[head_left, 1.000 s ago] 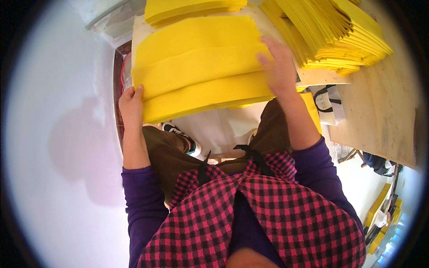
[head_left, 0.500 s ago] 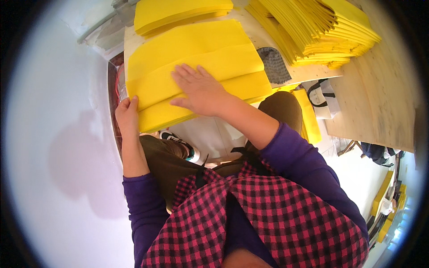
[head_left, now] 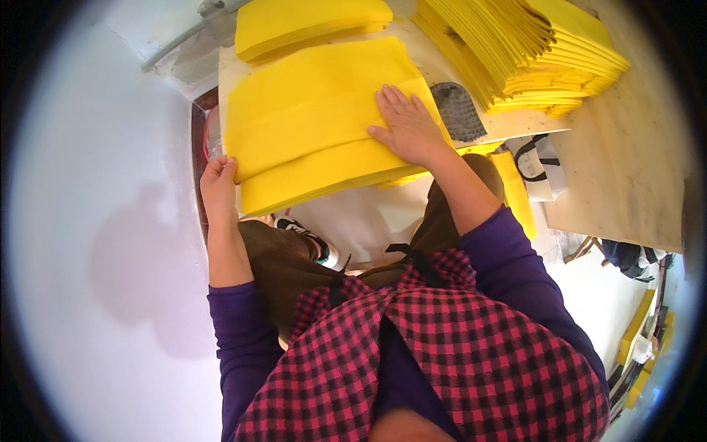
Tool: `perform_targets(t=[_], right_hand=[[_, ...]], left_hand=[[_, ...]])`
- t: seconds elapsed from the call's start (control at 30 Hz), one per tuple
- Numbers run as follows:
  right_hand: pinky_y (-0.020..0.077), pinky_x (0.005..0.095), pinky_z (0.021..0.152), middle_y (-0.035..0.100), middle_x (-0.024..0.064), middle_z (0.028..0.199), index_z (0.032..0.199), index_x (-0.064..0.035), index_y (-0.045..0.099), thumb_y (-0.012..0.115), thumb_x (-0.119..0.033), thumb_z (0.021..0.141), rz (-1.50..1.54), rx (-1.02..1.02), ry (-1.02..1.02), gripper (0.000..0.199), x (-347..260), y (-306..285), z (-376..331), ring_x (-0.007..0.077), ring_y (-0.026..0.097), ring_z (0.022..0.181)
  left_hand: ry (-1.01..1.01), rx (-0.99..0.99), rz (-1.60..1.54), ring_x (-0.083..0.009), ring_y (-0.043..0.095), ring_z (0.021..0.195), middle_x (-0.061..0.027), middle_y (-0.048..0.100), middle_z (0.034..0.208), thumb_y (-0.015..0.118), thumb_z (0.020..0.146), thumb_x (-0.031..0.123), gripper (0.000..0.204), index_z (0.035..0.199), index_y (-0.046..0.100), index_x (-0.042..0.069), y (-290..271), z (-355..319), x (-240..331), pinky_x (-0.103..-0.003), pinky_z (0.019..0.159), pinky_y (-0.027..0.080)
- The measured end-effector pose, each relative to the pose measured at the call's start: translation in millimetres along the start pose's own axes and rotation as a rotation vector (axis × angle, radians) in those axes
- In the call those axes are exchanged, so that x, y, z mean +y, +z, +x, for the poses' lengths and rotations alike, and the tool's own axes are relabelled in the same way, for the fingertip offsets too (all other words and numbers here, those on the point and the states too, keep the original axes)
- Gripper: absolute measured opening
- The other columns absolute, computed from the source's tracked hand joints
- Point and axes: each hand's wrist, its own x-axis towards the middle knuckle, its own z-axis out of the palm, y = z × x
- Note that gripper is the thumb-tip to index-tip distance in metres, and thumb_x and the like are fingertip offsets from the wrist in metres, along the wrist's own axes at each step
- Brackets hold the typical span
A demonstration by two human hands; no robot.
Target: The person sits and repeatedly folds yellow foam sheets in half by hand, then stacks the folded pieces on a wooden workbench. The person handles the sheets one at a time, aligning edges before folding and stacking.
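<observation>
The right hand (head_left: 407, 129) has slid rightward, flat and open on the folded yellow fabric (head_left: 317, 118), while the left hand (head_left: 219, 184) still grips its left edge.

Purple sleeves, pink-black checked apron

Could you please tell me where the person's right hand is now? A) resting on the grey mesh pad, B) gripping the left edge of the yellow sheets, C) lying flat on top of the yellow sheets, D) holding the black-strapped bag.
C: the right hand lies palm down, fingers spread, on the yellow sheets, while the left hand holds their left edge.
</observation>
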Motion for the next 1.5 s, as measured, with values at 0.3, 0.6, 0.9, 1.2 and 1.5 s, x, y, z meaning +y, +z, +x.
perform_targets(t=[0.3, 0.6, 0.9, 1.2, 1.5], right_hand=[[0.0096, 0.0395, 0.117, 0.019, 0.0124, 0.155, 0.147, -0.0026, 0.023, 0.034, -0.054, 0.095, -0.009, 0.046, -0.011, 0.074, 1.4, 3.2, -0.7, 0.0225, 0.015, 0.144], [0.0105, 0.0413, 0.116, 0.019, 0.0125, 0.155, 0.147, -0.0032, 0.024, 0.033, -0.052, 0.096, 0.016, 0.026, -0.007, 0.071, 2.3, 0.1, -2.9, 0.0233, 0.015, 0.144], [0.0095, 0.0403, 0.117, 0.017, 0.0120, 0.156, 0.148, -0.0027, 0.022, 0.033, -0.053, 0.095, 0.023, 0.029, 0.000, 0.074, 4.0, 2.2, -2.5, 0.0218, 0.011, 0.145], [0.0066, 0.0437, 0.117, 0.015, 0.0127, 0.156, 0.148, -0.0022, 0.021, 0.035, -0.051, 0.095, 0.009, -0.062, 0.286, 0.073, 32.0, -21.9, -26.6, 0.0233, 0.010, 0.145], [0.0162, 0.0462, 0.114, 0.026, 0.0180, 0.151, 0.143, 0.0019, 0.029, 0.044, -0.043, 0.094, 0.158, 0.167, -0.101, 0.068, -31.7, -17.0, -27.9, 0.0306, 0.018, 0.143]], left_hand=[[0.794, -0.252, 0.523, -0.0344, 0.039, 0.131, -0.0158, 0.049, 0.135, 0.056, 0.088, 0.011, 0.041, 0.129, 0.052, 0.009, 93.6, -53.0, 63.2, -0.045, 0.108, 0.032], [0.593, -0.491, 1.070, -0.0286, 0.023, 0.142, -0.0096, 0.030, 0.151, 0.037, 0.098, 0.039, 0.053, 0.144, 0.035, 0.012, 167.4, -52.5, 60.2, -0.049, 0.115, 0.015], [0.412, -0.291, 1.232, -0.0270, 0.021, 0.143, -0.0088, 0.026, 0.153, 0.034, 0.097, 0.046, 0.059, 0.147, 0.031, 0.014, 94.1, -20.5, 30.7, -0.048, 0.115, 0.014], [0.407, -0.254, 1.260, -0.0252, 0.020, 0.143, -0.0072, 0.026, 0.154, 0.034, 0.097, 0.048, 0.059, 0.147, 0.031, 0.016, 93.0, -21.7, 28.7, -0.047, 0.115, 0.013], [0.399, -0.258, 1.261, -0.0245, 0.020, 0.143, -0.0066, 0.026, 0.154, 0.034, 0.097, 0.049, 0.060, 0.147, 0.030, 0.017, 92.9, -21.2, 29.0, -0.048, 0.115, 0.013]])
